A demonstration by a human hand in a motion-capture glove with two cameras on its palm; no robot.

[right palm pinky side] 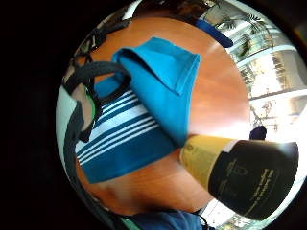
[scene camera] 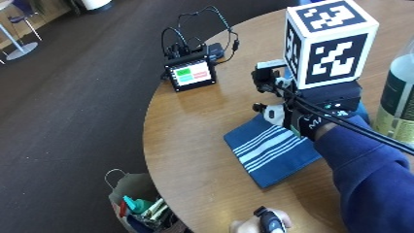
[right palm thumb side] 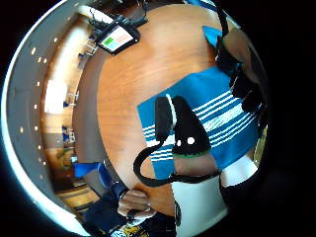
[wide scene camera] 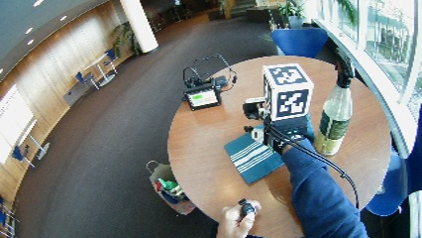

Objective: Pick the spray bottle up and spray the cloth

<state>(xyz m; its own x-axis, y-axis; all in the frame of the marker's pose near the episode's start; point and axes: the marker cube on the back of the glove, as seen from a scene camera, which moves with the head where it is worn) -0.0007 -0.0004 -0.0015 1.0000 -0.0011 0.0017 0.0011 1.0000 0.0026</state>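
So the round wooden desk [scene camera: 194, 160] is carrying a blue cloth [scene camera: 275, 155] with white stripes, lying flat a bit in from the near edge. The gloved right hand [scene camera: 301, 121] is hovering over the cloth's far corner, its blue sleeve [scene camera: 365, 170] reaching in from the right; can't make out what its fingers are doing. A bottle [scene camera: 399, 97] is standing at the right edge, just past that arm. Toward the far edge a small screen device [scene camera: 191, 73] is sitting and showing green and red patches. The bare hand [scene camera: 262, 224] is gripping a small dark object at the near edge. On the floor beside the desk, a bag [scene camera: 139, 204] is standing open.
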